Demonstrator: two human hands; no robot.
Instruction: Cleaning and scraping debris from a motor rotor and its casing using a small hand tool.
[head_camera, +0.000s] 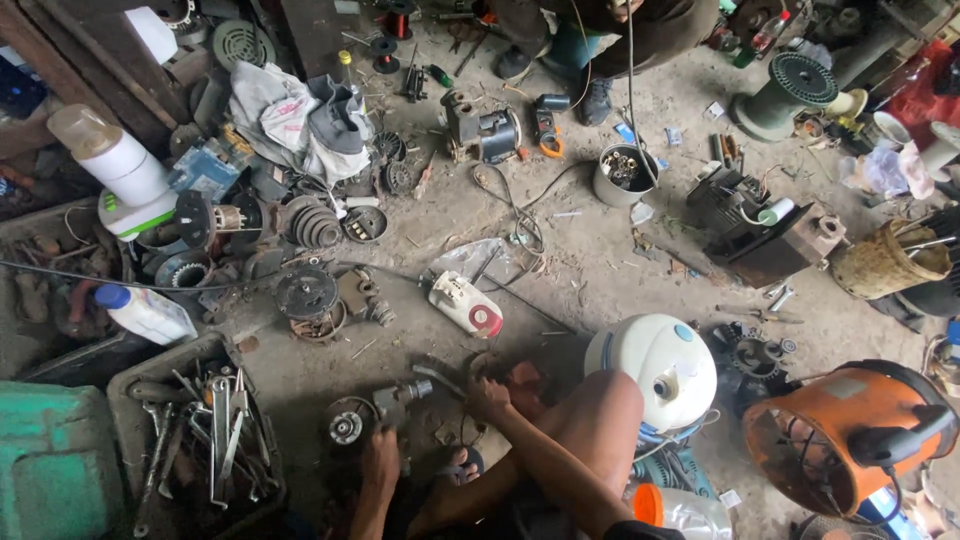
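Motor (385, 408) lies on the dirt floor (600, 270) in front of me, its round end by my left hand (381, 452), which rests just below it; whether that hand grips anything I cannot tell. My right hand (488, 396) is clenched on a reddish part (525, 385) beside my knee (610, 400). A tool tray (200, 440) sits to the left.
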